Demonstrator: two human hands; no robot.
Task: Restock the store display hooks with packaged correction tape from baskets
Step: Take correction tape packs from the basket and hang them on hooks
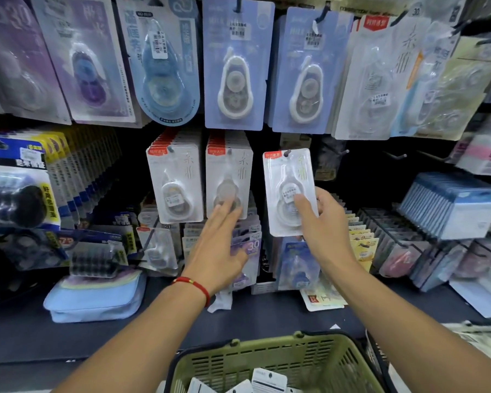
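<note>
Now | right hand (321,222) pinches a pack (289,191), thumb in front, its hole on the hook (288,152), likely to seat it | left hand (219,245) spread, fingertips steadying the neighbouring stack (228,177) | basket (267,361) below holds more.

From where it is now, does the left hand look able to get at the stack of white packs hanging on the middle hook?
Probably yes. The left hand is open, its fingertips already at the lower edge of the middle stack, with nothing between them. The right hand holds a separate pack off to the side.
</note>
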